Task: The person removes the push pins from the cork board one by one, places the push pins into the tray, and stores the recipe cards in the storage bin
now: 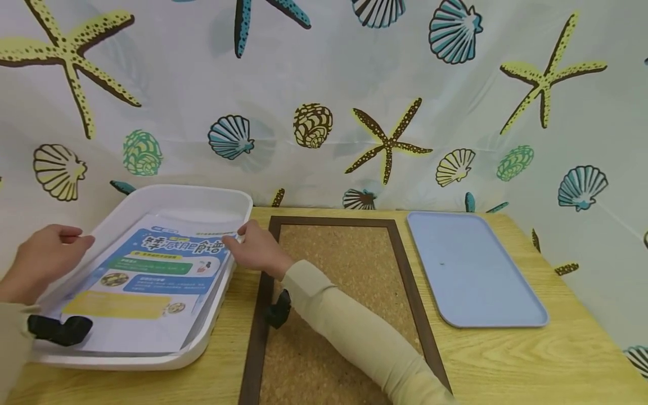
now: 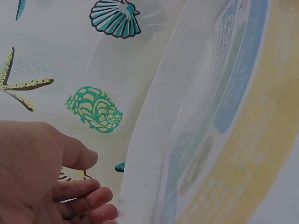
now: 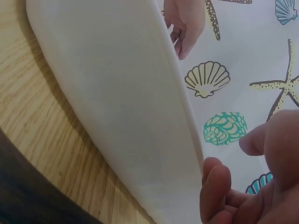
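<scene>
A white plastic tray (image 1: 116,363) stands at the left of the table with a small stack of papers in it. On top lies a printed poster (image 1: 147,270) in blue, green and yellow with Chinese lettering. My left hand (image 1: 48,256) hovers beside the tray's left rim, its fingers loosely bent and empty, thumb apart in the left wrist view. By the upper right rim is my right hand (image 1: 260,250). In the right wrist view its fingertips (image 3: 217,175) are right at the rim, and the thumb stands away from them with nothing between.
A cork board (image 1: 344,264) with a dark frame lies in the middle, under my right forearm. Farther right is a light blue tray (image 1: 471,270). All rest on a wooden table (image 1: 567,360), against a curtain (image 1: 314,67) printed with shells and starfish.
</scene>
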Available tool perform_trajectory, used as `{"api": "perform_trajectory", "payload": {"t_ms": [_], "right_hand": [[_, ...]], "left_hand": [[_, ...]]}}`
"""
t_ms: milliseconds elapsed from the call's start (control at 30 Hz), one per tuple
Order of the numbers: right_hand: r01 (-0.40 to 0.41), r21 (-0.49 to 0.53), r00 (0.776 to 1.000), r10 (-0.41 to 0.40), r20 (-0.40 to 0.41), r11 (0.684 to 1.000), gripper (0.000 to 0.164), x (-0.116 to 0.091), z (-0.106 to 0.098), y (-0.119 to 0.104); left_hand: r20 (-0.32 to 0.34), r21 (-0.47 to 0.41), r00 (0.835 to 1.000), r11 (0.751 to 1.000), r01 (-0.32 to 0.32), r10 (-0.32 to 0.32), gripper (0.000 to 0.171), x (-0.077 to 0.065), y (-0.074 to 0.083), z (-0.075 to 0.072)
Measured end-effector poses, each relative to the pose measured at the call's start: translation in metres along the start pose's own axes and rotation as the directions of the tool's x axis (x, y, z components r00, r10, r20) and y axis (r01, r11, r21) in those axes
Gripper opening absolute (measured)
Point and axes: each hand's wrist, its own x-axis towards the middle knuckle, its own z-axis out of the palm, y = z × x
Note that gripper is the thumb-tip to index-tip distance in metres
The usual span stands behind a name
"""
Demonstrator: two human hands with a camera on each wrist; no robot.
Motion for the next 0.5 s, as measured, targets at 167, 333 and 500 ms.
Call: {"api": "perform_trajectory", "payload": {"t_ms": [167, 333, 500], "right_hand": [[-0.012, 0.055, 1.0, 0.012, 0.014, 0.998, 0.045, -0.001, -0.005, 0.006], [-0.026, 0.043, 1.0, 0.025, 0.016, 0.999, 0.041, -0.004, -0.011, 0.014], [-0.021, 0.067, 0.999, 0.019, 0.031, 0.998, 0.042, -0.006, -0.02, 0.024]], "left_hand": [[0.015, 0.015, 1.0, 1.0, -0.004, 0.003, 0.061, 0.001, 0.006, 0.004], [0.022, 0.034, 0.999, 0.998, -0.048, 0.047, 0.064, -0.001, 0.015, 0.01], [0.051, 0.028, 0.995, 0.996, -0.083, 0.082, 0.066, -0.003, 0.025, 0.016]]}}
